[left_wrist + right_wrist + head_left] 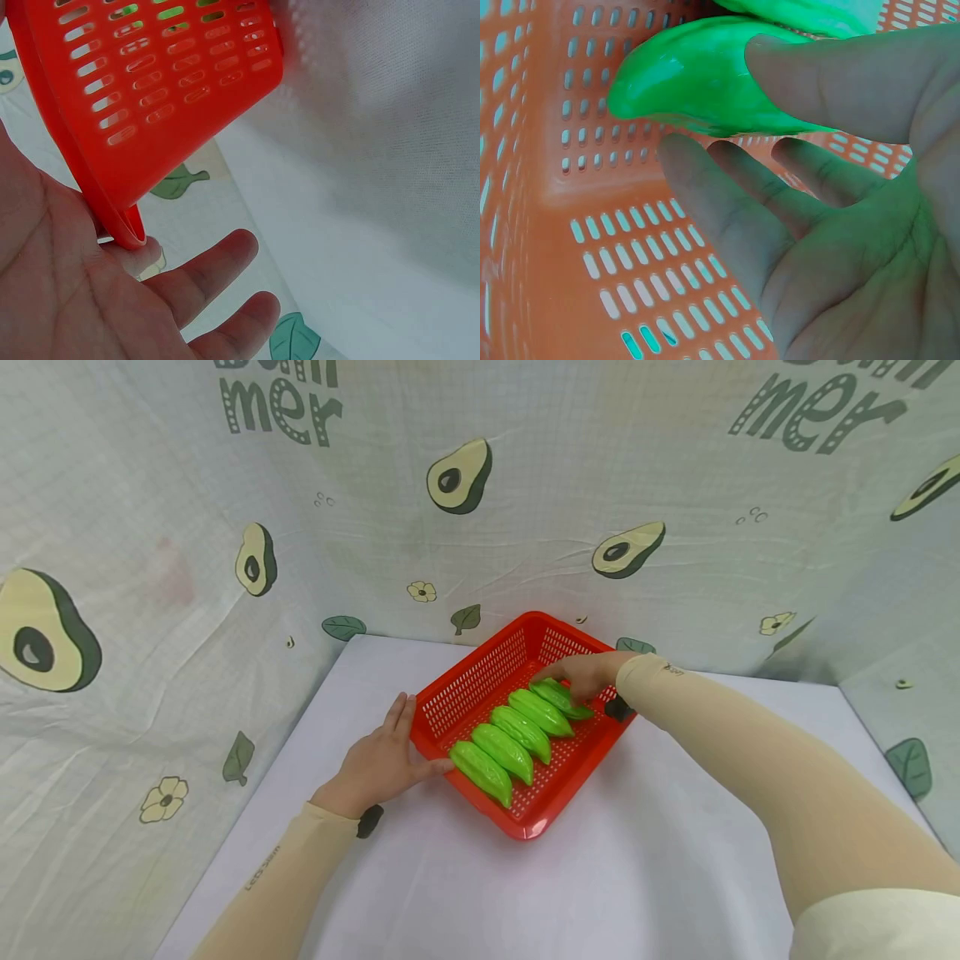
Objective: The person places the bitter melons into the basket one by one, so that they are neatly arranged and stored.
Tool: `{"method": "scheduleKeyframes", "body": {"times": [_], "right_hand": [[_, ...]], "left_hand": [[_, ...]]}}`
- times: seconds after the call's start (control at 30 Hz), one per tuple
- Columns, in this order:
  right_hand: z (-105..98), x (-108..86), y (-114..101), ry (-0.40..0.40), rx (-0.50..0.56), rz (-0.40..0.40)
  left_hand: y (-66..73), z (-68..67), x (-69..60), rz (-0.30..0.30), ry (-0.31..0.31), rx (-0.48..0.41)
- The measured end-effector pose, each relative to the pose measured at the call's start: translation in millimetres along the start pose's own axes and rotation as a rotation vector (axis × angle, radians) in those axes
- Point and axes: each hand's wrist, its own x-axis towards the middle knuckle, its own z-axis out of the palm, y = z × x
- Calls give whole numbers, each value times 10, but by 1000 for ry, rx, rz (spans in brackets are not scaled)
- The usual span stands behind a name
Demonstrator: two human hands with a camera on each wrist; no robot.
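Observation:
A red plastic basket (525, 832) with slotted walls stands on the white table. Several glossy green peppers (501, 752) lie side by side in a row on its floor. My right hand (585, 675) reaches inside and pinches the farthest green pepper (697, 71). In the right wrist view its thumb (817, 79) lies over the pepper's side, and the other fingertips meet the opposite edge. At the basket's left corner, my left hand (378, 767) rests against the rim. Its fingers extend along the outside, and the thumb (433, 767) touches the rim near the closest pepper.
A white cloth (540, 560) printed with avocados and leaves hangs behind and beside the table (420, 893). The basket's back corner stands close to this cloth. Beige sleeves cover both forearms, and a dark band part (370, 821) shows at the left wrist.

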Motion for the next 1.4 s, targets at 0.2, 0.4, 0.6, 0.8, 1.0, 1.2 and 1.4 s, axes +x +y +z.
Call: {"method": "scheduleKeyframes", "body": {"times": [0.2, 0.4, 0.6, 0.8, 1.0, 1.2, 1.4], "right_hand": [[-23, -14, 15, 2, -8, -11], [-100, -81, -8, 37, 56, -14], [-218, -165, -34, 104, 33, -77], [-314, -330, -74, 127, 16, -146], [-370, -651, -166, 169, -35, -212], [-240, -1035, -137, 246, -37, -196], [-19, -1403, 25, 260, 64, -164]], "left_hand": [[5, 3, 11, -4, -9, -4], [-13, -5, 32, -1, -17, -9], [-43, -14, 54, 1, -17, 3], [-62, -34, 71, 1, -24, 12], [-78, -48, 90, 6, -19, 22], [-87, -56, 99, 9, -20, 27], [-97, -64, 91, 5, -12, 19]]}}
